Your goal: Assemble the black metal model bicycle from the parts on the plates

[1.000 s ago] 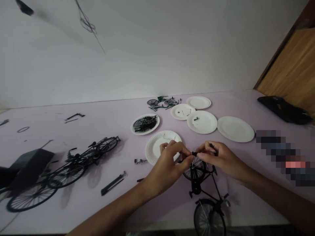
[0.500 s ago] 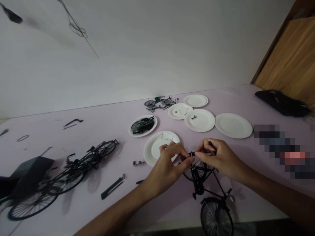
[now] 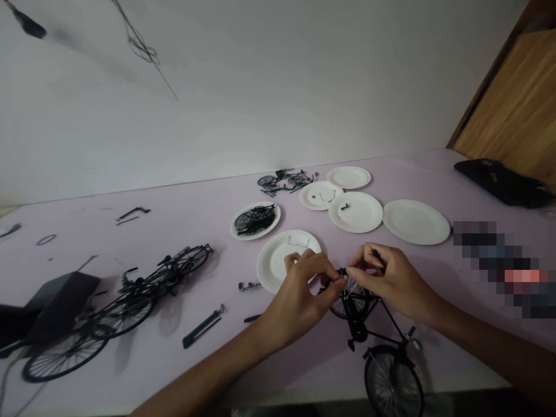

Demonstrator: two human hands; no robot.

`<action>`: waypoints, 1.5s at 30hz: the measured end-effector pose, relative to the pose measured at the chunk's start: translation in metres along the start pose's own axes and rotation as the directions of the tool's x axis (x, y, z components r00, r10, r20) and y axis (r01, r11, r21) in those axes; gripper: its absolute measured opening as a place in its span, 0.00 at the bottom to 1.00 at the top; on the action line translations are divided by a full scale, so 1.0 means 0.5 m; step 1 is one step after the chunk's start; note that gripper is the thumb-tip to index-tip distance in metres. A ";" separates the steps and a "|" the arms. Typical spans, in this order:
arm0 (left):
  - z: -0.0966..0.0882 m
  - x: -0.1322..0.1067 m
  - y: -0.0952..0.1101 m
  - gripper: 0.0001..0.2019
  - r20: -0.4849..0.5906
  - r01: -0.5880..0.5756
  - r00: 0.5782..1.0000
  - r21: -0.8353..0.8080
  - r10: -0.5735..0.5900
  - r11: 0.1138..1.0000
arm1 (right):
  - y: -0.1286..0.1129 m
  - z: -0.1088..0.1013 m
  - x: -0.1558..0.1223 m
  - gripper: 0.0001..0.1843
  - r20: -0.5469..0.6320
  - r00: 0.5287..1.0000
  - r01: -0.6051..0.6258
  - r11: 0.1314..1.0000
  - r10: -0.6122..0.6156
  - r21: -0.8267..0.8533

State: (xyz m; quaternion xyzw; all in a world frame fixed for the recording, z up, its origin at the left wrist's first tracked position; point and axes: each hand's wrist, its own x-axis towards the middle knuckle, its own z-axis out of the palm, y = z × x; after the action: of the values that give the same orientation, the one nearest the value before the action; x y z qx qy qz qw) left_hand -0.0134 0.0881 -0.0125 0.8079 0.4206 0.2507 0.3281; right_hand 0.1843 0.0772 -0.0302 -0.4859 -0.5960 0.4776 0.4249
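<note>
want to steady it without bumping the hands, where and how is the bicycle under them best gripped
Probably the slim frame tube between near wheel and far wheel, pinched from the near right: it is thin and bare there. The chain case and pedal take up the left, and the left hand and right hand crowd the far wheel.

The person's left grip is a bare, slender-fingered human hand, narrowing into a slim, bare left forearm. The right grip, likewise bare and slender-fingered, joins an equally bare right forearm that thickens away from it.
</note>
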 end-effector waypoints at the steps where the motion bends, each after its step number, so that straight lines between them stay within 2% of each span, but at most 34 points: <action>1: -0.001 0.000 0.001 0.10 -0.001 0.004 1.000 -0.007 -0.004 1.000 | 0.000 0.000 0.000 0.22 0.003 1.000 -0.004 1.000 0.004 0.002; 8: -0.005 -0.003 0.004 0.08 0.023 0.031 0.999 -0.082 -0.029 0.996 | 0.003 -0.001 0.002 0.24 0.011 1.000 -0.021 1.000 0.021 0.015; 14: 0.002 0.000 0.010 0.07 -0.011 0.107 0.994 -0.078 -0.108 0.991 | -0.004 -0.001 -0.003 0.23 -0.015 1.000 0.003 1.000 -0.004 -0.022; 21: 0.011 0.003 0.008 0.10 -0.083 0.116 0.989 -0.080 -0.123 0.990 | -0.009 0.004 -0.005 0.22 -0.040 0.999 0.009 1.000 -0.010 -0.020; 34: 0.012 -0.002 0.001 0.07 -0.046 0.071 0.996 -0.095 -0.076 0.993 | -0.006 0.005 -0.003 0.22 -0.080 0.996 0.034 0.998 -0.037 -0.047; 39: 0.014 0.001 0.003 0.09 -0.024 0.088 0.996 -0.114 -0.091 0.990 | -0.008 0.005 -0.005 0.22 -0.078 0.997 0.022 0.999 -0.024 -0.031; 45: 0.020 0.001 -0.003 0.09 -0.049 0.109 0.992 -0.113 -0.115 0.988 | -0.006 0.002 -0.002 0.23 -0.054 0.998 0.015 1.000 -0.015 0.004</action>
State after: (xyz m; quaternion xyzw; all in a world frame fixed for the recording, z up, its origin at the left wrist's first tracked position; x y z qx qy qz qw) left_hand -0.0072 0.0861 -0.0201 0.7566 0.4595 0.2768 0.3739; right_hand 0.1830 0.0758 -0.0277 -0.4931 -0.5871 0.4624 0.4453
